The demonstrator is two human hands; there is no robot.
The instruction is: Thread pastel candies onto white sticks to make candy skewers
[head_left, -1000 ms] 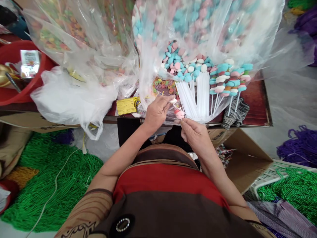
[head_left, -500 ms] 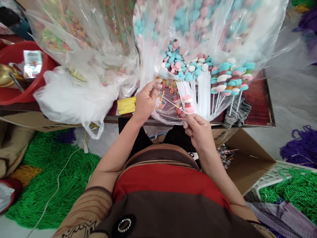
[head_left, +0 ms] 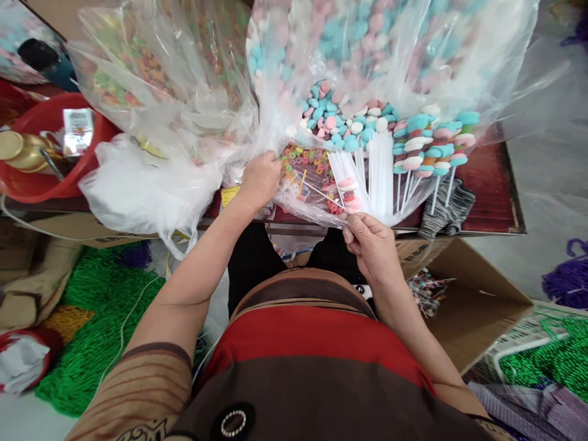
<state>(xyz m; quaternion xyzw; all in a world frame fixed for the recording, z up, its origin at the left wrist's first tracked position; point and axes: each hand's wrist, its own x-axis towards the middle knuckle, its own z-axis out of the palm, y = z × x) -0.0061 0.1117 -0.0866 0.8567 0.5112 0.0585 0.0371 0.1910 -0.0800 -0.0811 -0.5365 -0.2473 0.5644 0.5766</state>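
My right hand (head_left: 373,240) pinches a candy skewer (head_left: 350,195) near its lower end. Pink, white and red soft sweets are threaded on it, and a thin white stick points up to the left. Farther left, my left hand (head_left: 261,179) is closed, fingers curled down at the edge of the clear plastic; whatever lies in them is hidden. Close to those fingertips are small ring-shaped gummies (head_left: 303,158). White sticks (head_left: 380,177) lie in a bundle beyond the skewer, with loose pink, blue and white sweets (head_left: 331,113) behind.
Several finished skewers (head_left: 425,144) lie at the right beside grey knitted gloves (head_left: 452,205). Large clear bags (head_left: 184,67) of candy fill the back. A white plastic bag (head_left: 142,180) and a red basin (head_left: 108,131) stand left. Below right is an open cardboard box (head_left: 478,300).
My left hand has moved left, away from the skewer's stick, and now covers part of the yellow strips. The right hand keeps its hold on the skewer. The view has shifted slightly.
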